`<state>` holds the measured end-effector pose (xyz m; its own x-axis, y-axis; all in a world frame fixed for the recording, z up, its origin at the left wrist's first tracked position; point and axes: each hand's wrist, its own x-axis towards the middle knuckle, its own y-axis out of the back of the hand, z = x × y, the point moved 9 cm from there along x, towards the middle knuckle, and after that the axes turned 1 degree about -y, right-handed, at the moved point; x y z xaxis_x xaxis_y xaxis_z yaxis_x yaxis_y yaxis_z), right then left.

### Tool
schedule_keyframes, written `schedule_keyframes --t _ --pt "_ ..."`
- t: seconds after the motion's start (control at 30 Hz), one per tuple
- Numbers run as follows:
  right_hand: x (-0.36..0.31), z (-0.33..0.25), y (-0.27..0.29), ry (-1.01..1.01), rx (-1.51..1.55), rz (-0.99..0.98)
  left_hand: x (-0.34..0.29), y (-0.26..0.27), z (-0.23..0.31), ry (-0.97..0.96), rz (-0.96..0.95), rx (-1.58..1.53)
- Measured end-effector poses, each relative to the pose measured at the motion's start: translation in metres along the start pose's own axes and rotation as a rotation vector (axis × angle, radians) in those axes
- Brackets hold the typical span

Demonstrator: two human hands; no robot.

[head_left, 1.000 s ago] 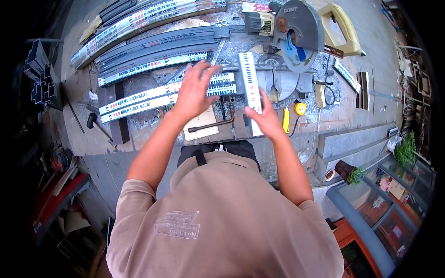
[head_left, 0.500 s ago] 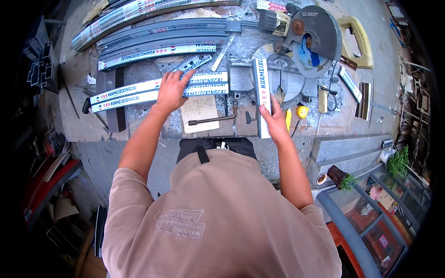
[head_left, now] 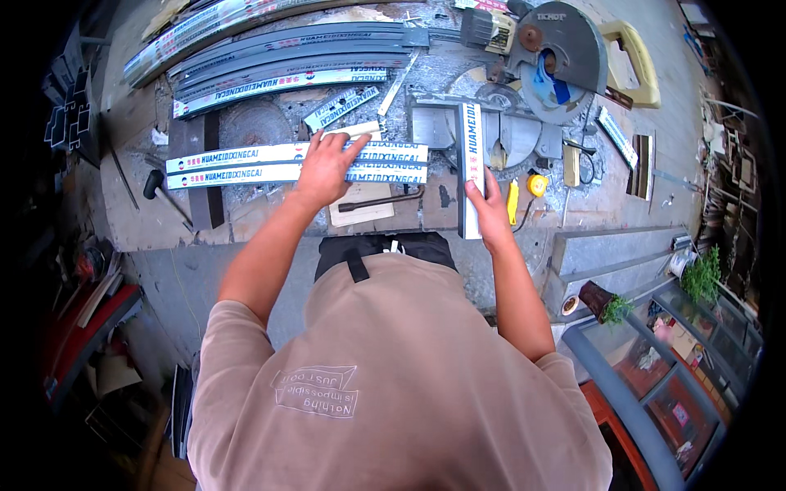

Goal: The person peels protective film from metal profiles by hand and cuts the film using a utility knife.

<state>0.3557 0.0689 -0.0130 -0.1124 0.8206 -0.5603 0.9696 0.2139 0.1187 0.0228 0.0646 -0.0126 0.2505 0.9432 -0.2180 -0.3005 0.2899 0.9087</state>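
By the right hand's (head_left: pixel 492 214) curled fingers, the short profile (head_left: pixel 472 151) was held, its long axis twelve-to-six o'clock. By the nearer left hand (head_left: pixel 324 169), fingers loosely spread, two long profiles (head_left: pixel 266 172) were overlain, laid nine-to-three, at the short one's nine o'clock.

Lettering (head_left: pixel 232 175) marks the white profiles (head_left: pixel 274 173), saw (head_left: pixel 577 53) and shirt (head_left: pixel 434 360).

grey floor (head_left: pixel 190 286), leafy green plant (head_left: pixel 702 277)
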Motion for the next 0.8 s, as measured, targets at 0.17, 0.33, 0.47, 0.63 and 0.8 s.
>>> schedule_keyframes --t 0.17,0.33,0.47,0.63,0.8 --pt "-0.015 0.026 0.028 -0.05 0.023 0.105 0.031 -0.009 0.026 -0.067 0.039 0.038" --pt "-0.025 0.057 0.033 -0.095 0.162 0.084 0.047 -0.011 0.027 -0.069 0.052 0.055" --pt "-0.023 0.059 0.022 -0.093 0.182 0.058 0.051 -0.013 0.025 -0.061 0.052 0.059" --pt "-0.002 0.044 -0.001 -0.005 0.146 0.004 0.058 -0.017 0.021 -0.042 0.064 0.066" --pt "0.025 0.049 -0.024 -0.092 0.1 -0.092 0.056 -0.023 0.024 -0.073 0.075 0.113"
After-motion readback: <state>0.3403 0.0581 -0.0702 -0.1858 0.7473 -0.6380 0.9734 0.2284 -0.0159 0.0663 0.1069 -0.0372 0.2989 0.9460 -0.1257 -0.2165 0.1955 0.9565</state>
